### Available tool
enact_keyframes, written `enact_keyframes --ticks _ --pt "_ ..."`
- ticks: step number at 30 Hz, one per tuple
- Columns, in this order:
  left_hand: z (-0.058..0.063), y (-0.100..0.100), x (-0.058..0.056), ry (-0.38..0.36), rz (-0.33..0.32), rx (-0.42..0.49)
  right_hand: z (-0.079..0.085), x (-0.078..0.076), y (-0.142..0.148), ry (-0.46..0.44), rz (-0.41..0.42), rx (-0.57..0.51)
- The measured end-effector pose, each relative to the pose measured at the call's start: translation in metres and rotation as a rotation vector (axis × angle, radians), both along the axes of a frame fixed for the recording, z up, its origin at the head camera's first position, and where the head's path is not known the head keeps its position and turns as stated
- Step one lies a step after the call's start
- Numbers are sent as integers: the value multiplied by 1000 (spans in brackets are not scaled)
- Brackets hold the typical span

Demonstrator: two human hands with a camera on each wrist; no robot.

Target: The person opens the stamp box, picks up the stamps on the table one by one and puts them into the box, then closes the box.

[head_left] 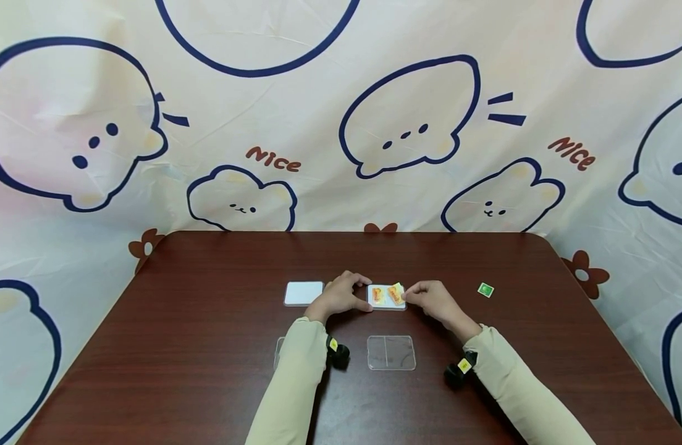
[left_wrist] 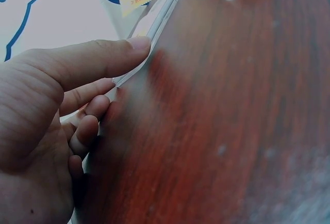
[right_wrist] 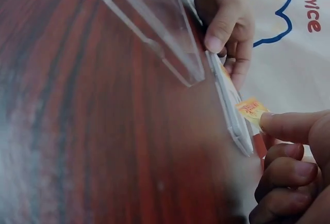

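In the head view, a small flat white case (head_left: 387, 305) lies on the table. My left hand (head_left: 343, 293) grips its left end, with the thumb (left_wrist: 135, 49) along the near edge and fingers at the far side. One small yellow-orange printed packet (head_left: 377, 296) rests in the case's left part. My right hand (head_left: 433, 299) pinches a second such packet (right_wrist: 251, 109) by its edge, between thumb and finger. That packet (head_left: 396, 294) is tilted over the right part of the case. The right hand's other fingers are curled in.
Left of my left hand lies another white flat case (head_left: 304, 293). A clear plastic lid (head_left: 369, 353) with a dividing line lies nearer me; another clear piece (head_left: 277, 353) is partly under my left sleeve. A small green packet (head_left: 485, 290) lies at the right. A printed curtain hangs behind the table.
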State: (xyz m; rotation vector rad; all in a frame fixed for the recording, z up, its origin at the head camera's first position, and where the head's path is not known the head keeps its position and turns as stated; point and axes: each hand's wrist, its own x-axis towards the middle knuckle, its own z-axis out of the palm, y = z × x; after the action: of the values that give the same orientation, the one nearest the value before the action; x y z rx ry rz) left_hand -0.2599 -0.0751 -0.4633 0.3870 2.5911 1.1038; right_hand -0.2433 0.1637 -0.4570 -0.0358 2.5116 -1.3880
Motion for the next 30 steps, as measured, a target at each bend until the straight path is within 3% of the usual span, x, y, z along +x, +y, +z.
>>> enact_keyframes --ticks 8,12,30 --pt "1 0 1 4 0 -2 -2 2 -4 116 4 202" --pt "1 0 0 3 -2 -1 0 4 -5 133 26 270" --pt "2 -1 1 5 -2 -5 -1 3 -13 151 81 362"
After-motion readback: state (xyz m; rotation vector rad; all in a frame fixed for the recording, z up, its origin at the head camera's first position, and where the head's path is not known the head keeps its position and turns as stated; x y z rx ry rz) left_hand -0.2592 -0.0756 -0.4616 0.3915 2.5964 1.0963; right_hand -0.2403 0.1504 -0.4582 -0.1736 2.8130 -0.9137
